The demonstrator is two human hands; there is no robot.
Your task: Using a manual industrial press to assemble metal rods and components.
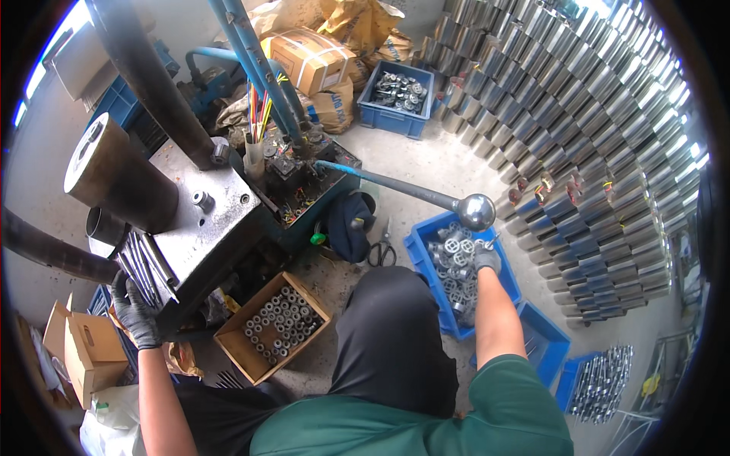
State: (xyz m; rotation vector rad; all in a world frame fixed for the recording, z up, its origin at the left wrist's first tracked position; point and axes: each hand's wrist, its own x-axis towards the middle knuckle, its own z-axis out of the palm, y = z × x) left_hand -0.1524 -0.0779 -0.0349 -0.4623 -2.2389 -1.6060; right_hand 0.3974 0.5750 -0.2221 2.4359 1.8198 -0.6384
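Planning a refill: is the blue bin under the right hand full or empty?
Partly full. The blue bin holds a heap of grey metal parts, where the right hand reaches in.

Press (190, 220) left, parts crate (456, 273) right (carton (272, 325) between).

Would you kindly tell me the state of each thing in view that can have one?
left hand: gloved, resting against the press.
right hand: gloved, closed on a metal part over the blue bin.
blue bin: open, partly filled with metal parts.
cardboard box: open, holding upright metal sleeves.
scissors: lying on the floor, blades closed.
far blue crate: open, holding metal parts.
lever: nearly level, unheld.
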